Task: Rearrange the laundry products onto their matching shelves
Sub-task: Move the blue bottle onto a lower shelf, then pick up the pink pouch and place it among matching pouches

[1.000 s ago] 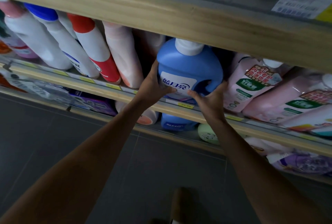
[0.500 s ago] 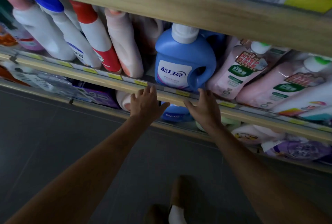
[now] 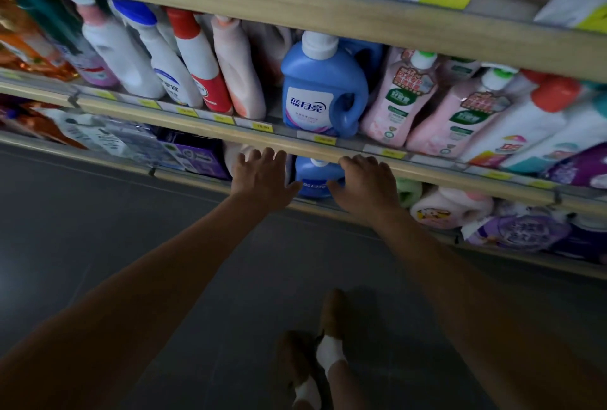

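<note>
Now holding nothing in the left hand, fingers spread just below the front edge of the middle shelf. Between the hands, a small blue bottle on the lower shelf, thumbs near it, and above it the blue detergent bottle upright at the middle shelf's front edge. Holding nothing in the right hand either, fingers spread too.

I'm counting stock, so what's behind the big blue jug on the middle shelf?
A second blue jug stands behind the big blue jug; only its top shows. Its label and anything deeper are covered.
</note>
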Demonstrator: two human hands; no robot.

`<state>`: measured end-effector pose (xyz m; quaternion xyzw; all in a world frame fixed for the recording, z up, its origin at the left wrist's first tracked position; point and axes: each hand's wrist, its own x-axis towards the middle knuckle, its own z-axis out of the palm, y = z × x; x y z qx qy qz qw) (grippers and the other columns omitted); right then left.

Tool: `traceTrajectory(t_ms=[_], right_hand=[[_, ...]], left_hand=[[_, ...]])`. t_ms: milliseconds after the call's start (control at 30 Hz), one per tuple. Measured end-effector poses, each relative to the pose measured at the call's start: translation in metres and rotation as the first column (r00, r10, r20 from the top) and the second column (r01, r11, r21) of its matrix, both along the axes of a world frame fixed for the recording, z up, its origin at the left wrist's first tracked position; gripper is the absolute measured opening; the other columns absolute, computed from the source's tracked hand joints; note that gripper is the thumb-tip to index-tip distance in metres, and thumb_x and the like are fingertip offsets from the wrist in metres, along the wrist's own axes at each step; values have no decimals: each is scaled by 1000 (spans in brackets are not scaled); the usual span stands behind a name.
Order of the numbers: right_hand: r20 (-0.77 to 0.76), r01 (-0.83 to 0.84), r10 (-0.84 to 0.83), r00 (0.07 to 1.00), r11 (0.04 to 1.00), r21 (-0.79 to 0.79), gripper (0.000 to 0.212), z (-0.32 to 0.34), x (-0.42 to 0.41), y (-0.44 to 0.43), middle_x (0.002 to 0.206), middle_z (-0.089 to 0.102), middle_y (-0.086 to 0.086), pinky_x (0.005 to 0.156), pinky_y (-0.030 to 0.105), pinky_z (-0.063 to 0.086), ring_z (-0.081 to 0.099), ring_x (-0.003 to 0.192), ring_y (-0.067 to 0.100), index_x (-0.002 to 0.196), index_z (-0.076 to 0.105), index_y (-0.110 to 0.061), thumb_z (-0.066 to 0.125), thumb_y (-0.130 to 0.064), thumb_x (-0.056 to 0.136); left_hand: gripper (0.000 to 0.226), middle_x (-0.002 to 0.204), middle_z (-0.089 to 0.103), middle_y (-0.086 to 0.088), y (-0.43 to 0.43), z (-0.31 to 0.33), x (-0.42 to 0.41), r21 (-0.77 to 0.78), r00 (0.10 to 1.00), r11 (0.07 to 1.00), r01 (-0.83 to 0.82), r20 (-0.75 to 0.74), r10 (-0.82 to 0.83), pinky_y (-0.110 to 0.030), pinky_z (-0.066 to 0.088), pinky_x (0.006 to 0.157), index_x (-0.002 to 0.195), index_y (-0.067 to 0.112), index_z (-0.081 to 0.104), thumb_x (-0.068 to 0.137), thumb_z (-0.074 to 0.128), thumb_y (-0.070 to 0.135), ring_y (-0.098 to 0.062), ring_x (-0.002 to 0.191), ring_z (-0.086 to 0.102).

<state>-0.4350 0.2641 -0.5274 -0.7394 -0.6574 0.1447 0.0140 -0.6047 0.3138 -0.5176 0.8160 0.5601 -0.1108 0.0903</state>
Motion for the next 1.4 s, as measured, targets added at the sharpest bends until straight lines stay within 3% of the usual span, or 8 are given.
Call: traceTrajectory(t_ms=[167, 467, 633, 767, 1000, 1167, 1400], right_hand=[[34, -17, 15, 999, 997, 70, 38, 48, 16, -45, 113, 64, 12, 90, 41, 40, 56, 108, 33, 114, 57, -12, 51, -38, 87], [94, 47, -52, 994, 998, 52, 51, 124, 100, -142, 131, 57, 11, 97, 41, 41, 51, 120, 31, 134, 46, -14, 48, -42, 92], [100, 94, -103, 990, 992, 86, 47, 193, 173, -233, 129, 58, 9, 92, 40, 43, 53, 119, 31, 129, 49, -15, 49, -42, 91], [154, 134, -145, 977, 988, 80, 44, 252, 238, -321, 123, 61, 11, 86, 38, 46, 57, 114, 31, 125, 52, -14, 49, -42, 91], [163, 285, -295, 941, 955, 84, 42, 349, 326, -461, 125, 61, 14, 90, 39, 46, 56, 117, 34, 127, 52, -16, 50, -39, 92], [182, 377, -385, 905, 923, 80, 47, 379, 367, -517, 128, 59, 13, 92, 39, 46, 55, 119, 31, 134, 49, -16, 48, -41, 94], [157, 448, -457, 876, 890, 90, 43, 371, 436, -548, 124, 61, 14, 90, 38, 47, 57, 116, 30, 127, 53, -13, 49, -39, 93]], left_hand=[[62, 135, 50, -11, -43, 46, 23, 65, 996, 994, 85, -25, -84, -44, 34, 101, 132, 13, 44, 87, 50, 55, -31, 124, 46], [56, 135, 51, -7, -114, 133, 99, 150, 948, 937, 315, -99, -302, -42, 32, 104, 131, 15, 44, 90, 46, 53, -29, 127, 46], [59, 137, 49, -8, -195, 190, 180, 192, 905, 885, 424, -116, -409, -43, 32, 103, 136, 15, 41, 91, 43, 53, -29, 126, 45], [58, 137, 49, -9, -265, 246, 253, 204, 868, 847, 491, -36, -495, -43, 35, 103, 136, 14, 42, 91, 44, 51, -30, 127, 45], [57, 135, 50, -12, -392, 333, 369, 238, 749, 720, 651, -51, -660, -42, 35, 101, 137, 13, 42, 93, 42, 49, -31, 124, 45], [53, 128, 54, -10, -445, 354, 424, 225, 705, 682, 696, -30, -709, -40, 38, 94, 132, 15, 46, 92, 43, 51, -31, 119, 48], [48, 125, 54, -10, -471, 346, 499, 161, 647, 635, 756, -39, -761, -41, 34, 99, 128, 15, 48, 92, 45, 48, -29, 120, 47]])
